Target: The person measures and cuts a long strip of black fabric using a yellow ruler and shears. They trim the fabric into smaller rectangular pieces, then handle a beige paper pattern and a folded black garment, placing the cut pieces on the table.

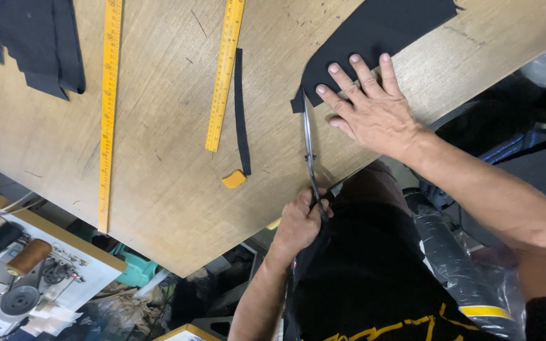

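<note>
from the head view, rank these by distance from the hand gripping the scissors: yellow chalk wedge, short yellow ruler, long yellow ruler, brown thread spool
From the scissor hand:
1. Yellow chalk wedge, just to its left on the table.
2. Short yellow ruler, up and left.
3. Long yellow ruler, farther left.
4. Brown thread spool, far left, off the table.

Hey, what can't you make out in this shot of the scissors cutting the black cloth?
- Scissors handles: head view, wrapped inside the left hand.
- Scissor blades: seen edge-on and too thin to tell how far apart they are.
- Black cloth: cut off by the top edge, partly covered by the right hand.
- Long yellow ruler: markings too small, top end cut off.
</note>
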